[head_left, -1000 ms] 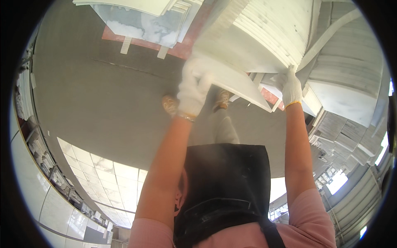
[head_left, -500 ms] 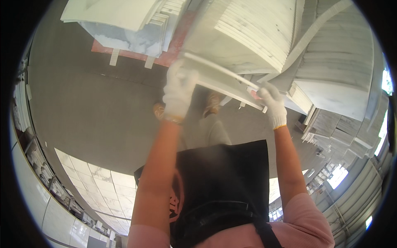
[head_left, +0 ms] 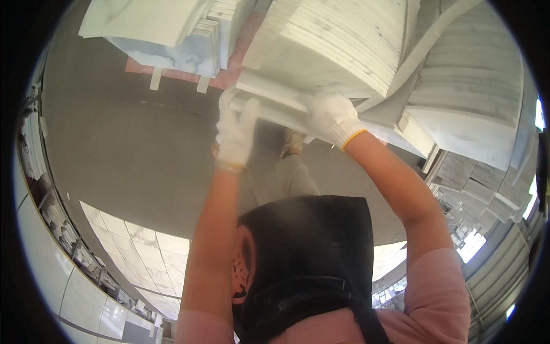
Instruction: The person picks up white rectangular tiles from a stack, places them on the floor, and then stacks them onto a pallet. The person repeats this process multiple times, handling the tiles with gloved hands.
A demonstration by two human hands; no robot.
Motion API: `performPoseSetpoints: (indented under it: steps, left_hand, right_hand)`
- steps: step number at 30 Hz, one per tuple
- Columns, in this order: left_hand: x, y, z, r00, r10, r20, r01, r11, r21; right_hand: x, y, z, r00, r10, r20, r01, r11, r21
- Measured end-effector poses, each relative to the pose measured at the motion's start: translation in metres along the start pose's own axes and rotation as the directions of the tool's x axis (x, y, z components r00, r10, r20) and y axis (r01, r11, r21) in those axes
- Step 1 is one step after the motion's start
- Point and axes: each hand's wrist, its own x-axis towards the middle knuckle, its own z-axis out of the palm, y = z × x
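Technician: State the materials and shapes.
Instructor: Two pale slabs, flat and straight-edged. The rear slab (head_left: pixel 269 90) and the front slab (head_left: pixel 281 118) lie close together, one long edge above the other. Behind them stands the main stack (head_left: pixel 344 49), thin white panels with faint grey veining and parallel edges. At upper left, a red board (head_left: pixel 140 67) with a matte surface projects past the lower edge of the left stack (head_left: pixel 152 23).

Technician: Where are the slabs relative to the grip?
Instructor: At the near lower edge of the main stack, above the grey floor (head_left: pixel 114 132). The left hand (head_left: pixel 236 129), in a white knit glove, is closed around the left end of the front slab. The right hand (head_left: pixel 335 117), gloved with a yellow cuff edge, bends over the slabs farther right. Its fingertips are blurred; whether it grips cannot be determined.

Technician: What differs from the earlier positions?
Instructor: One second earlier, the right hand was at the main stack's lower right corner. It is now nearer the left hand, which remains at the slabs' left end.
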Motion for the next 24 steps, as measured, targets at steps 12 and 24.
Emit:
performPoseSetpoints:
  steps: [12,24]
  left_hand:
    - [0.008,0.012,-0.004,0.987,-0.155,0.040,0.142,0.962,0.232]
    - [0.019,0.016,0.046,0.976,-0.214,-0.048,0.190,0.935,-0.300]
  right_hand:
    - [-0.109,0.006,-0.125,0.984,0.165,0.063,-0.176,0.952,0.250]
    - [-0.321,0.063,-0.214,0.892,0.433,-0.133,-0.202,0.644,0.738]
